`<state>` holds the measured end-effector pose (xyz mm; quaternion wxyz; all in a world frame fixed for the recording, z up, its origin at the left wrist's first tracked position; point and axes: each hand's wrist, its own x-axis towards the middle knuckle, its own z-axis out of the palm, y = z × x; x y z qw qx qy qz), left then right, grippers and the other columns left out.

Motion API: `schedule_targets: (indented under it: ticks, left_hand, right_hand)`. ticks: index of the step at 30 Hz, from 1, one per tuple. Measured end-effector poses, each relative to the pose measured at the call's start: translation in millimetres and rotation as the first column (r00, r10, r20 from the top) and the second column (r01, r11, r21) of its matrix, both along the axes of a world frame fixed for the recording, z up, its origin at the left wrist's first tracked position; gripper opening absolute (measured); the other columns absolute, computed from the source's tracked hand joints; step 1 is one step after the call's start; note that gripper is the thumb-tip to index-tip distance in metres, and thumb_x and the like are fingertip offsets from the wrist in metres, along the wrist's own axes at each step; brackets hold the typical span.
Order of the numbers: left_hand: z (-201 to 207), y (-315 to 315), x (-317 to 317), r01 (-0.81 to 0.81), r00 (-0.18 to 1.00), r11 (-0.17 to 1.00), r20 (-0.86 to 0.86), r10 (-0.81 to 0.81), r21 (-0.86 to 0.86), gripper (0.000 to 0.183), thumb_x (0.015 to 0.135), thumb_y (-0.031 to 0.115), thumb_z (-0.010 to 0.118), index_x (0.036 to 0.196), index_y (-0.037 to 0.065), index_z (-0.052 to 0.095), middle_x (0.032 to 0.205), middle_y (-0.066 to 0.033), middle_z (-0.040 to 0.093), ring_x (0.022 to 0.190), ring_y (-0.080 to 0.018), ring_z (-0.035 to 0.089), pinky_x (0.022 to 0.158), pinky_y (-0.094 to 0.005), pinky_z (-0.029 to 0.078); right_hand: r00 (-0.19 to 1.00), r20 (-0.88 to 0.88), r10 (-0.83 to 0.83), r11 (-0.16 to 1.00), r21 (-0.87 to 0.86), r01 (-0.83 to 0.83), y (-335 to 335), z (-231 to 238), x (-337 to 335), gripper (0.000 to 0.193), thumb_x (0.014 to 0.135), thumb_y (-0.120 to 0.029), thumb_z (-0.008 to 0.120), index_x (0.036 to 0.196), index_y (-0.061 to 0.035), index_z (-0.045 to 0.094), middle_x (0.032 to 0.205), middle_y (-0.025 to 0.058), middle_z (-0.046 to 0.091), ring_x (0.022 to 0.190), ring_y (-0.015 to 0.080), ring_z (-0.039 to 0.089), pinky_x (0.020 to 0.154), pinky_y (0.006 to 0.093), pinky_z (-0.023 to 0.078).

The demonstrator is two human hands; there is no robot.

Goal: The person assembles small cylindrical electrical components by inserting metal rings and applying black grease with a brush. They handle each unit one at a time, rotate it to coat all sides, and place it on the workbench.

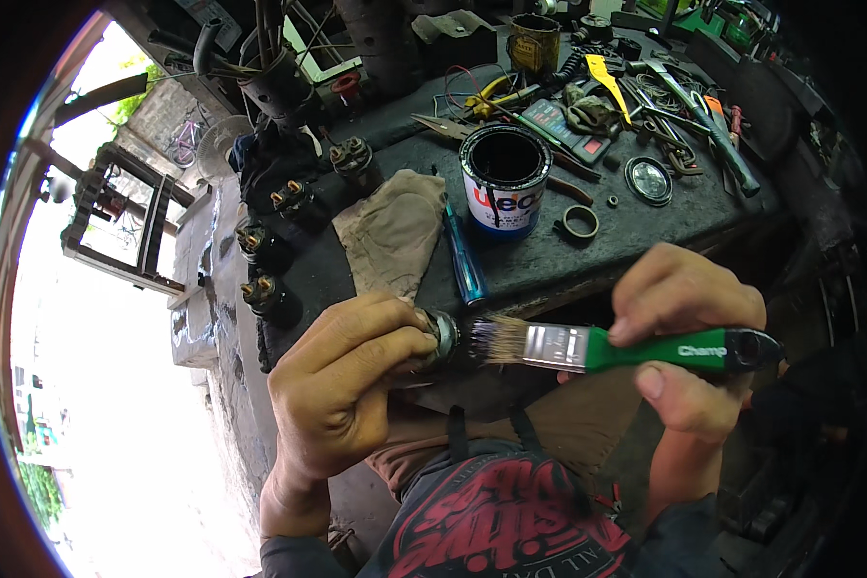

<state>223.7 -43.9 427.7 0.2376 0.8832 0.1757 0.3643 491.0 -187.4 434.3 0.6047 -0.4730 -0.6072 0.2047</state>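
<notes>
My left hand (342,371) is closed around a small round metal part (442,335), its grey rim showing past my fingertips and the rest hidden by my fingers. My right hand (689,332) grips a paintbrush (602,349) by its green handle. Dark paint coats the tips of the bristles, which point left at the metal part; whether they touch it I cannot tell. Beyond both hands, on the dark workbench (405,144), stands an open paint can (507,183) with black inside and drips down its label. A beige cloth (391,231) lies left of the can.
Several black cylindrical parts with copper-coloured terminals (260,292) line the bench's left side. Between cloth and can lies a blue-handled screwdriver (464,262). To the can's right are a ring (579,223), a round lid (648,180), a hammer (713,135) and scattered pliers and wires.
</notes>
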Motion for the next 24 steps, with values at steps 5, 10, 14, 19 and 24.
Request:
schedule_targets:
  ticks: [5, 10, 14, 19, 24]
  left_hand:
    - [0, -1, -1, 0.028, 1.0, 0.998, -0.013, -0.027, 0.057, 0.03, 0.069, -0.013, 0.073, 0.096, 0.0, 0.077, 0.102, -0.0109, 0.074, 0.1, -0.0308, 0.074, 0.086, -0.0384, 0.059]
    - [-2, 2, -1, 0.065, 0.997, 0.996, -0.05, -0.062, 0.069, 0.031, 0.067, -0.011, 0.072, 0.096, 0.0, 0.077, 0.102, -0.0108, 0.074, 0.1, -0.0315, 0.074, 0.086, -0.0391, 0.059]
    - [-3, 4, 0, 0.104, 0.994, 0.992, -0.027, -0.102, 0.074, 0.031, 0.068, -0.011, 0.072, 0.097, 0.0, 0.077, 0.103, -0.0111, 0.074, 0.101, -0.0314, 0.074, 0.086, -0.0394, 0.06]
    - [-4, 3, 1, 0.137, 0.99, 0.989, -0.034, -0.136, 0.06, 0.029, 0.069, -0.011, 0.072, 0.096, -0.001, 0.077, 0.104, -0.0115, 0.075, 0.102, -0.0315, 0.075, 0.087, -0.0393, 0.061]
    - [-6, 5, 1, 0.14, 0.99, 0.989, -0.036, -0.138, 0.05, 0.029, 0.069, -0.01, 0.074, 0.096, 0.0, 0.077, 0.103, -0.0114, 0.075, 0.101, -0.0314, 0.075, 0.088, -0.039, 0.061]
  right_hand:
    - [0.999, 0.033, -0.005, 0.999, 0.048, 0.004, 24, 9, -5, 0.044, 0.059, -0.029, 0.074, 0.085, 0.0057, 0.074, 0.08, 0.0165, 0.065, 0.069, 0.0182, 0.058, 0.062, 0.0293, 0.042]
    - [0.998, -0.031, 0.062, 0.996, -0.065, -0.064, 25, 8, 1, 0.041, 0.062, -0.029, 0.075, 0.084, 0.0062, 0.073, 0.081, 0.016, 0.066, 0.072, 0.0193, 0.06, 0.064, 0.0302, 0.043]
    - [0.99, -0.022, 0.141, 0.982, -0.123, -0.143, 29, 8, 11, 0.036, 0.065, -0.021, 0.073, 0.087, 0.0079, 0.072, 0.083, 0.0151, 0.069, 0.075, 0.0196, 0.063, 0.067, 0.0315, 0.047]
    - [0.984, -0.058, 0.166, 0.978, -0.117, -0.172, 34, 4, 20, 0.036, 0.068, -0.02, 0.074, 0.089, 0.0084, 0.073, 0.086, 0.015, 0.07, 0.078, 0.0189, 0.064, 0.071, 0.0317, 0.049]
    - [0.976, -0.168, 0.141, 0.959, -0.222, -0.177, 29, -6, 24, 0.037, 0.069, -0.022, 0.074, 0.09, 0.0085, 0.073, 0.087, 0.0143, 0.069, 0.082, 0.0197, 0.064, 0.076, 0.0317, 0.049]
